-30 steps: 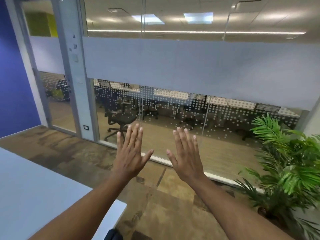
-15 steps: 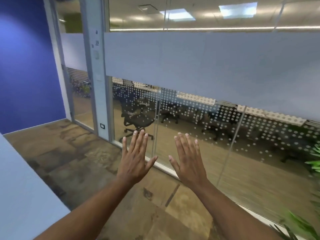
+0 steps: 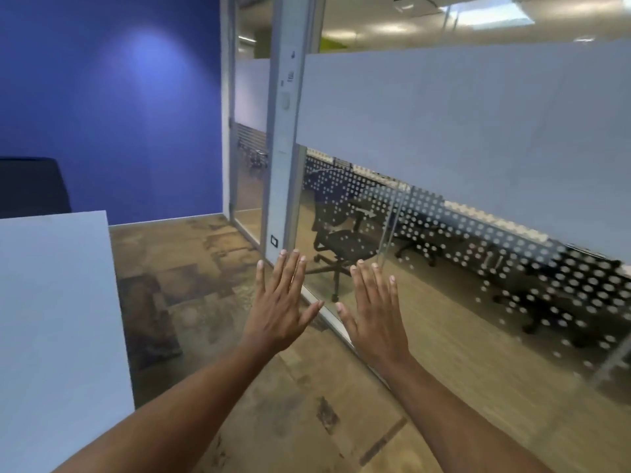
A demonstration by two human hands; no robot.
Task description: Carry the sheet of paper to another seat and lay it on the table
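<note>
My left hand (image 3: 280, 308) and my right hand (image 3: 375, 312) are stretched out in front of me side by side, backs toward the camera, fingers straight and spread, holding nothing. They hover over the brown carpet near the base of a glass wall. A pale grey table (image 3: 58, 319) fills the left side of the view, to the left of my left forearm. No sheet of paper is in view.
A glass partition (image 3: 461, 131) with a frosted band and dot pattern runs along the right, with a door frame (image 3: 283, 131) at its left end. A blue wall (image 3: 112, 107) stands behind the table. A dark chair back (image 3: 32, 186) shows beyond the table's far edge.
The view has swung to the left: the plant has left the frame, and the blue wall, table and chair back have come in. Both hands stay raised and spread.
</note>
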